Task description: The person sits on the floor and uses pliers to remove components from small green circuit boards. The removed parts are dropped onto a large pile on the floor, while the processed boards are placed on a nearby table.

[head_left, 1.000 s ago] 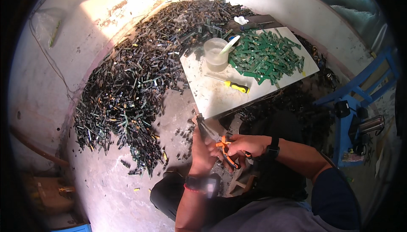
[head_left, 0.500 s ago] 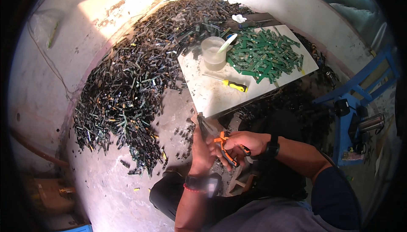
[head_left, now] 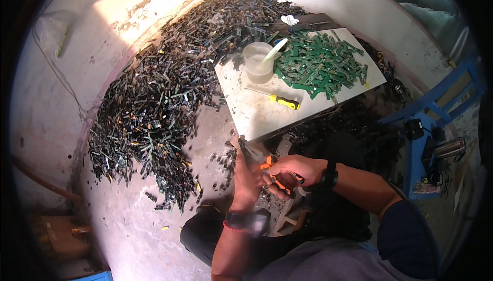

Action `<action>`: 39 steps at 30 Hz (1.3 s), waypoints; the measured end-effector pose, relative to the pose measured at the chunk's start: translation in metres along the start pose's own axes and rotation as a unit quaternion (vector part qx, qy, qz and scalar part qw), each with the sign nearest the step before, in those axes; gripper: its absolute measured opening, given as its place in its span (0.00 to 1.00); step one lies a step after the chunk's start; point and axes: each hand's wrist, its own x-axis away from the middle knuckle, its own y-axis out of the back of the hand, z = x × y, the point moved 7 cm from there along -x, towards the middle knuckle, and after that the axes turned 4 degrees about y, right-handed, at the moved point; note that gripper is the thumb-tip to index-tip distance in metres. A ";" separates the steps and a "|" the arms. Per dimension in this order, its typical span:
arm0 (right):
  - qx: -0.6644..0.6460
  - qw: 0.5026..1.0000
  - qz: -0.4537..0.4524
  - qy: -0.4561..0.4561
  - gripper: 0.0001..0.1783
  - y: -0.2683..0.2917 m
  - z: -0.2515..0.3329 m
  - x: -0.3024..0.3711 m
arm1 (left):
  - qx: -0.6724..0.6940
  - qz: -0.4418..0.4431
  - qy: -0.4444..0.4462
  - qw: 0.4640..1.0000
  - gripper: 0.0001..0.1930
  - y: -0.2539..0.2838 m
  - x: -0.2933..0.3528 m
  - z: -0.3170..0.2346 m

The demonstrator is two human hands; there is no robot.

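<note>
In my right hand [head_left: 297, 168] is a pair of pliers [head_left: 280, 184] with orange and black handles, the fingers wrapped round them. Beside it, my left hand [head_left: 245, 178] is closed on a dark narrow strip [head_left: 243, 143] that sticks up past the thumb. The jaws of the pliers sit close to the left fingers, where I cannot make them out. Both hands are just below the near corner of a white board [head_left: 257, 127]. On that board rest a pile of green circuit board strips [head_left: 323, 65], a cloudy plastic tub [head_left: 258, 69] and a yellow-and-black screwdriver [head_left: 284, 102].
A large heap of dark strips [head_left: 149, 111] spreads over the floor at left and behind the board. A blue chair [head_left: 418, 147] stands at right with a metal cup [head_left: 450, 150] on it. A cardboard box [head_left: 67, 235] is at lower left.
My right hand has shifted slightly upward with the pliers, and less of the orange handles shows. The left hand keeps its hold on the strip and has barely moved.
</note>
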 end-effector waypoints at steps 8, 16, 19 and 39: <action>0.493 0.854 -0.138 0.095 0.09 0.010 0.025 0.009 | -0.126 0.111 -0.088 0.982 0.24 0.059 -0.061 0.041; 0.622 0.733 -0.229 0.155 0.11 0.024 0.020 0.011 | 0.031 0.240 -0.011 0.970 0.21 0.052 -0.043 0.031; 0.311 0.943 -0.100 0.064 0.10 0.024 0.008 0.006 | 0.134 0.395 0.050 0.907 0.20 0.029 -0.024 0.019; 0.138 0.990 -0.004 -0.019 0.19 -0.017 0.011 0.009 | 0.218 0.462 0.085 0.856 0.27 0.034 -0.034 0.019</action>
